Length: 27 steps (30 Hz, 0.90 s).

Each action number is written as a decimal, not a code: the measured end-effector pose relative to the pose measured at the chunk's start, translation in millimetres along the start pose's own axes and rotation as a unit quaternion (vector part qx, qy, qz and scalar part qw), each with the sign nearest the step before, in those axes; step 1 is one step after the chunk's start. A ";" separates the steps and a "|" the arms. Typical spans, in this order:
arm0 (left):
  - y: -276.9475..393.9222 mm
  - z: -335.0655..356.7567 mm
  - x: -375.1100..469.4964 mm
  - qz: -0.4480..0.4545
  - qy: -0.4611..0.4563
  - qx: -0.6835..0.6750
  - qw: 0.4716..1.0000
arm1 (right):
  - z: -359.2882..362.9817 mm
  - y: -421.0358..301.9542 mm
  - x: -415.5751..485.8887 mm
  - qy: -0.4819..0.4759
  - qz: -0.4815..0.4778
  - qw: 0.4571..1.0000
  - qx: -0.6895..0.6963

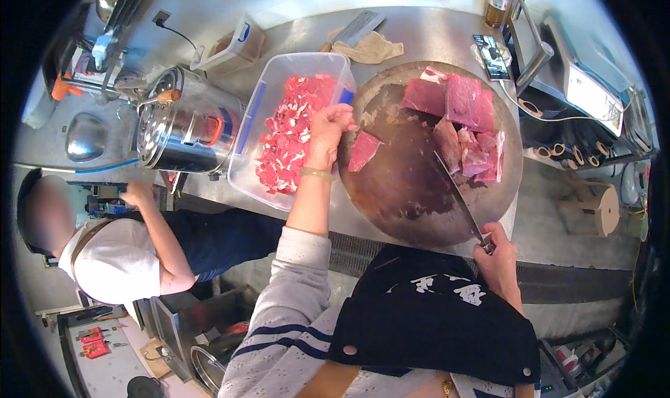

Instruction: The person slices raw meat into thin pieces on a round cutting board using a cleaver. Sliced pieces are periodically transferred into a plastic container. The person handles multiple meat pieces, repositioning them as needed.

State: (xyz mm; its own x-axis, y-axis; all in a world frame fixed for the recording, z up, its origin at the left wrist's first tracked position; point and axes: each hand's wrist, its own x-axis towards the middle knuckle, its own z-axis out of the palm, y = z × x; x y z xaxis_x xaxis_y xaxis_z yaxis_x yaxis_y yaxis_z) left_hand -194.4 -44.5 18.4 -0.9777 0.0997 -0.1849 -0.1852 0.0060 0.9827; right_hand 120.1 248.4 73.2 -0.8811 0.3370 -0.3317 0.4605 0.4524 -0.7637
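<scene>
My right hand (496, 259) grips the handle of a long kitchen knife (458, 198), its blade slanting across a round, worn chopping block (377, 199). Over the right rim of a clear plastic tub (246, 181) is my left hand (331, 131), with the fingers curled; whether they hold anything is unclear. Sliced raw red meat (285, 136) lies in the tub. A small piece of meat (365, 151) rests on the block just right of my left hand. Large chunks of raw meat (460, 100) sit at the block's far right, with fattier pieces (473, 154) nearer the knife tip.
A cleaver (358, 27) lies on a tan cloth (371, 48) behind the block. Left of the tub stands a lidded steel pot (183, 120). A phone (491, 58) with a cable is at the back right. A co-worker (120, 256) stands at left.
</scene>
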 end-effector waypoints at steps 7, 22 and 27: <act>91.3 -48.4 -18.9 0.191 0.009 0.016 0.981 | 4.3 8.8 4.5 0.000 0.027 0.998 0.051; -19.1 -12.4 -50.1 0.162 -0.017 0.410 0.897 | 6.1 7.5 6.2 0.005 0.032 0.999 0.022; -40.4 -13.6 -53.4 0.050 -0.005 0.300 0.953 | 8.4 7.4 5.5 0.027 0.020 0.999 0.034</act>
State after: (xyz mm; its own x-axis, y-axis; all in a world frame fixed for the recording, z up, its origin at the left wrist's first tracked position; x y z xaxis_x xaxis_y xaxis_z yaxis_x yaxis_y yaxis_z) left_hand -136.1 -63.6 -11.7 -0.9860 0.1387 -0.0927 0.0015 0.5631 0.8264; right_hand 117.7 246.7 61.0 -0.8546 0.3980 -0.3334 0.4848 0.3817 -0.7869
